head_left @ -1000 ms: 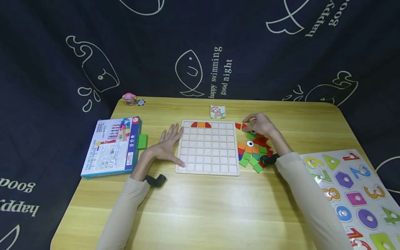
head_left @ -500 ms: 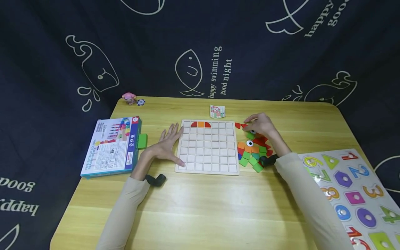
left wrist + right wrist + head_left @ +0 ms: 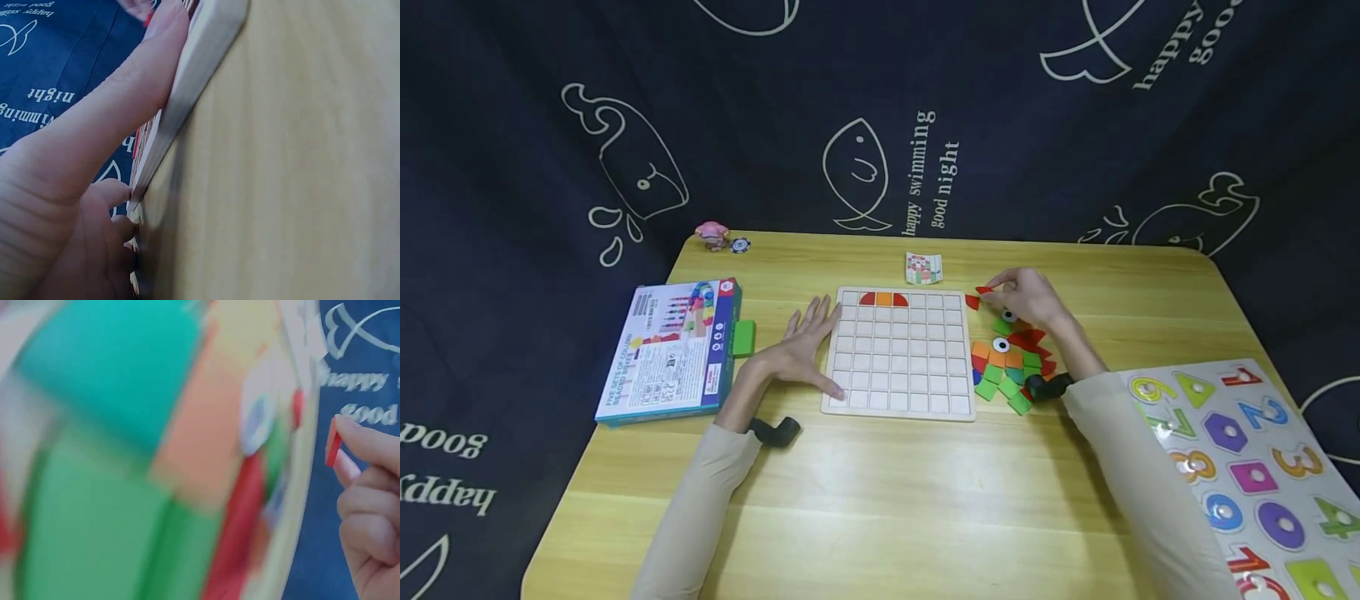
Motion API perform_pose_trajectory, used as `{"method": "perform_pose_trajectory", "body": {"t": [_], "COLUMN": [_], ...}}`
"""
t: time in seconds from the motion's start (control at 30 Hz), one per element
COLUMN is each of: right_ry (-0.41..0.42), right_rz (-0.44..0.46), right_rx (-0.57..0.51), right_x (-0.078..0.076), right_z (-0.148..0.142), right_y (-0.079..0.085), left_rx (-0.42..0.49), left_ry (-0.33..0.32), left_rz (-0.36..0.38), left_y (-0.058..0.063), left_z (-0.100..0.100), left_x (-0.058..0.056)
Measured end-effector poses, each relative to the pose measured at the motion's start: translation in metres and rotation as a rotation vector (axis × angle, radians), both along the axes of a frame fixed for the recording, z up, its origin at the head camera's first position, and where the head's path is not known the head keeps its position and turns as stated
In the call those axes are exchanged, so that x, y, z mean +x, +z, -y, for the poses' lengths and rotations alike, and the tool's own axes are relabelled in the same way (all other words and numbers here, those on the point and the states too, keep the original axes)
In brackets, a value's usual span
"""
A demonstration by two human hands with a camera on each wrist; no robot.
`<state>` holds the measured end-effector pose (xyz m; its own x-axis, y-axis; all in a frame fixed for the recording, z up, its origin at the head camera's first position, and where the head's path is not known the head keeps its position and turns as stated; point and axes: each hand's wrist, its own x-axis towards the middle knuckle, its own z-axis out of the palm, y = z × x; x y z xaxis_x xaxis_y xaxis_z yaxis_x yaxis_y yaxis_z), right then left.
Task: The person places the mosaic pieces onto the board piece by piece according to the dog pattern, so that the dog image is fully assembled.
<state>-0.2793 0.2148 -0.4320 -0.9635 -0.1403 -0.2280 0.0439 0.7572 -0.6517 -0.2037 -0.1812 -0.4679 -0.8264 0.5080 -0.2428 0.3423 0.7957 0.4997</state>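
Observation:
A pale wooden grid board [image 3: 898, 360] lies mid-table. Its top row holds two red curved pieces with an orange square [image 3: 883, 299] between them. My left hand [image 3: 796, 354] rests along the board's left side with fingers spread, and its thumb [image 3: 119, 100] lies on the near-left corner. Right of the board, my right hand [image 3: 1032, 298] pinches a small red piece [image 3: 334, 442] between thumb and fingertips, held off the table. Another red piece [image 3: 972, 302] lies by the board's upper right edge. Under and below the right hand spreads a pile of coloured pieces [image 3: 992, 374].
A small pattern card [image 3: 922, 268] lies behind the board. At left are a toy box [image 3: 670, 350], a green block [image 3: 743, 339], a pink figurine [image 3: 712, 235] and a round chip [image 3: 740, 245]. A number-and-shape puzzle board [image 3: 1247, 442] covers the right side.
The right hand's fingertips have lifted a red piece from the table beside the board and raised it slightly. The left hand has stayed in place.

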Motion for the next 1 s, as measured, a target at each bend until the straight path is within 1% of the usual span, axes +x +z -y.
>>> {"method": "perform_pose_trajectory", "body": {"t": [0.07,0.13,0.27,0.4,0.47,0.57,0.63,0.7,0.77,0.83,1.0], "right_ry": [0.053,0.129,0.291,0.424,0.462,0.487,0.500,0.508,0.514,0.506,0.446], "right_rz": [-0.019,-0.031,-0.051,-0.068,-0.074,-0.098,-0.120,-0.133,-0.136,-0.128,-0.084], "right_rx": [-0.054,-0.114,-0.177,-0.158,-0.124,-0.038,0.015,0.034,0.014,-0.027,-0.139], "right_x": [0.001,0.001,0.001,-0.002,-0.004,-0.005,-0.006,-0.007,-0.008,-0.009,-0.011], "right_z": [0.016,0.038,0.091,0.140,0.158,0.177,0.183,0.187,0.188,0.188,0.186], "right_y": [0.007,0.012,0.013,0.004,-0.002,-0.007,-0.008,-0.009,-0.010,-0.011,-0.017], "left_rx": [0.000,-0.006,-0.011,0.002,0.008,0.009,0.006,0.002,-0.002,-0.006,-0.004], "left_ry": [0.005,0.003,-0.007,-0.009,-0.006,-0.008,-0.012,-0.015,-0.015,-0.013,-0.007], "left_rz": [-0.003,-0.009,-0.020,-0.012,-0.009,-0.009,-0.012,-0.012,-0.010,-0.009,-0.010], "left_y": [0.000,-0.001,-0.003,-0.003,-0.002,-0.001,-0.002,-0.002,-0.002,-0.002,-0.001], "left_z": [0.001,0.002,0.003,0.001,0.001,0.000,-0.001,-0.002,-0.002,-0.002,0.000], "left_x": [0.001,0.001,0.001,0.000,0.000,-0.001,-0.001,-0.002,-0.002,-0.002,-0.001]}}
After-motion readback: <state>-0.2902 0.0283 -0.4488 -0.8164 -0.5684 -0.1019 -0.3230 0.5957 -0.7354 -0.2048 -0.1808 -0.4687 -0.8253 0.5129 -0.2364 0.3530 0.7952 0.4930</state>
